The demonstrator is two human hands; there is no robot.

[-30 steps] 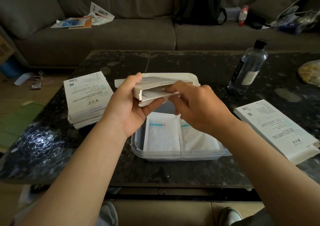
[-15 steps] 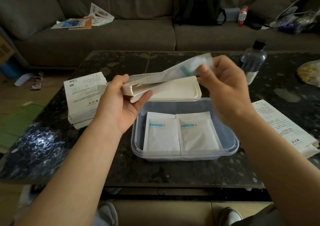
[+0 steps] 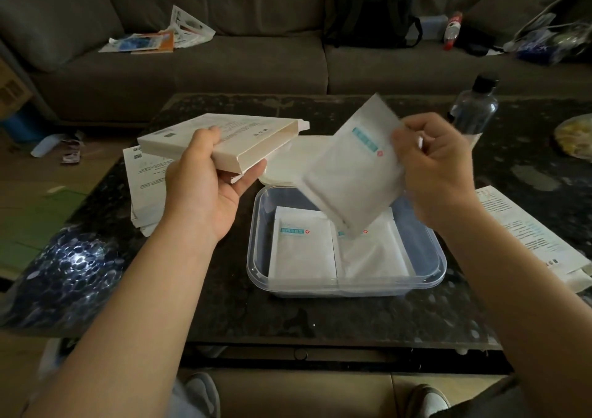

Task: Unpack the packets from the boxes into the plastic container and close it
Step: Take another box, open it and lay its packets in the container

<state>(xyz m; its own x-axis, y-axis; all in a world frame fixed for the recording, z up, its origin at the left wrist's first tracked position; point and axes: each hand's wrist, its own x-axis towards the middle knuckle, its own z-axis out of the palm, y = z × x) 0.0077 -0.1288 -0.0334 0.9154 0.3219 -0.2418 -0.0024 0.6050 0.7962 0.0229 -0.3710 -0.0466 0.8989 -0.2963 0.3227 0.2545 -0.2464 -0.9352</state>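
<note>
Dark table [image 3: 320, 315]: container [image 3: 346, 284] center, lid [image 3: 282, 167] behind it, box stack [image 3: 144, 180] left, box [image 3: 525, 235] right, bottle [image 3: 474, 106] upper right.

Your two bare forearms are reaching forward from the lower corners, with your hands apart at about the same height. Your left hand [image 3: 208, 190] is facing palm up and gripping an opened box [image 3: 230, 140], with the thumb lying on top and the fingers [image 3: 251, 172] curling underneath. Your right hand [image 3: 439, 167] is showing you its back, its curled fingers pinching the upper edge of a white packet [image 3: 349, 177], which is hanging tilted.
</note>
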